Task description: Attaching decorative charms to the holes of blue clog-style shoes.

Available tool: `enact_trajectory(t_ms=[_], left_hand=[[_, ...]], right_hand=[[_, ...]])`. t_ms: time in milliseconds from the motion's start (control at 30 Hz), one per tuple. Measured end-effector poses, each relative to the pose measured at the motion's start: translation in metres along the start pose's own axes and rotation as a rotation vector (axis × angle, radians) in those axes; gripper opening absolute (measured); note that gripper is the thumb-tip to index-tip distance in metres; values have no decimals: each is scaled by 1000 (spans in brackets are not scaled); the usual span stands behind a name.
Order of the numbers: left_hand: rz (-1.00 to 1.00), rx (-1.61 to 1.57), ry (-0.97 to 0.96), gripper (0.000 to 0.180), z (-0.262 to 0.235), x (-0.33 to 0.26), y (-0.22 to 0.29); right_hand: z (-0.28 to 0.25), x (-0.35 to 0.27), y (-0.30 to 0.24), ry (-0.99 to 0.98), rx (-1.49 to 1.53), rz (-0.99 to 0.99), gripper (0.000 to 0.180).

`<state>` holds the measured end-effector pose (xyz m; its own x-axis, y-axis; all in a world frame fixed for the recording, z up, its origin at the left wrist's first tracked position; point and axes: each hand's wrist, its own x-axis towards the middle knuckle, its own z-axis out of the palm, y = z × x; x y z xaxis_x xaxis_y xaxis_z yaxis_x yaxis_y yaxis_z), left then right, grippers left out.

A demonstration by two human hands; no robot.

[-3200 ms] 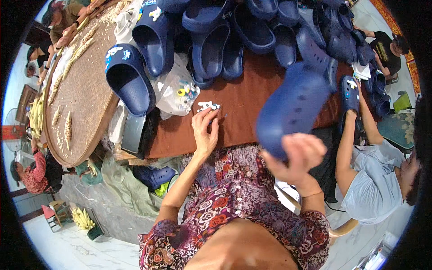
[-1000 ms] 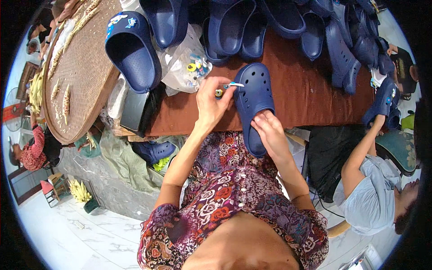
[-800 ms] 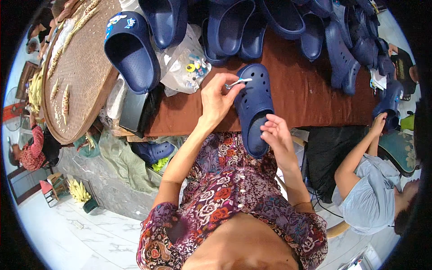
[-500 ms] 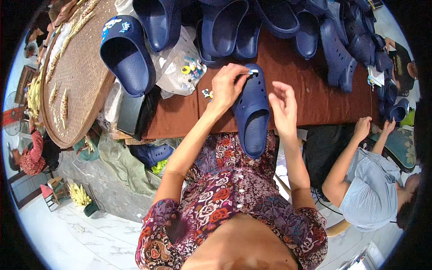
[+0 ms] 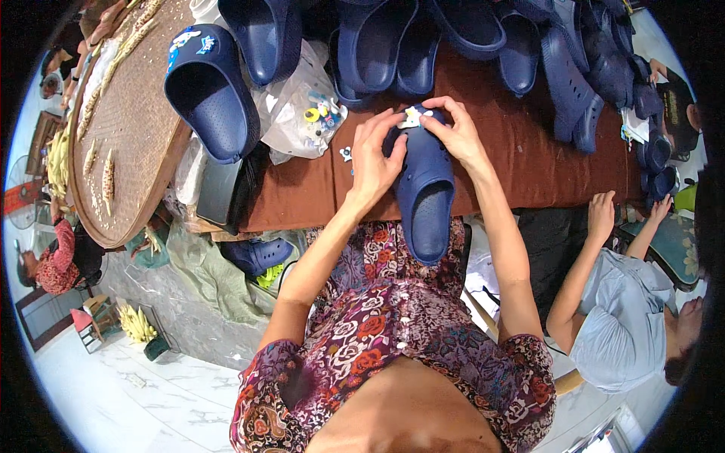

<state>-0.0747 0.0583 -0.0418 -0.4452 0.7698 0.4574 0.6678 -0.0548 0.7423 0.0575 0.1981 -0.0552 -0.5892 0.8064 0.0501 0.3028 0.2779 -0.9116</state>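
Note:
A dark blue clog (image 5: 427,170) lies toe away from me at the table's front edge, its heel jutting past the edge. On its toe sits a small white cartoon shoe charm (image 5: 413,117) with a bit of yellow. My right hand (image 5: 455,136) is closed at the charm, thumb on it and fingers curled over the toe. From the other side my left hand (image 5: 377,155) grips the clog's toe, its fingertips by the charm. Whether the charm's stem sits in a hole is hidden.
A clear plastic bag (image 5: 302,106) of charms lies left, with a loose charm (image 5: 346,153) nearby. A decorated clog (image 5: 211,98) stands beside it. Several blue clogs (image 5: 375,49) line the back. Far left is a woven tray (image 5: 140,136); at right, a co-worker in grey (image 5: 623,317) reaches toward clogs.
My right hand has come in from beside the clog onto its toe. The charm, earlier pinched in my left fingers, now lies face up there. One loose charm by my left wrist has gone from view.

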Motion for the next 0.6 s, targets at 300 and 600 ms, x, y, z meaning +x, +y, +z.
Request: enact_trajectory(t_ms=[300,600], left_hand=[[-232,-106,-158,68,0,-20,14],[-114,-61,-340,67,-2,-10,4]], right_hand=[[-3,13,-4,-256,163,129,32],[-7,6,-20,-180,39,233,34]])
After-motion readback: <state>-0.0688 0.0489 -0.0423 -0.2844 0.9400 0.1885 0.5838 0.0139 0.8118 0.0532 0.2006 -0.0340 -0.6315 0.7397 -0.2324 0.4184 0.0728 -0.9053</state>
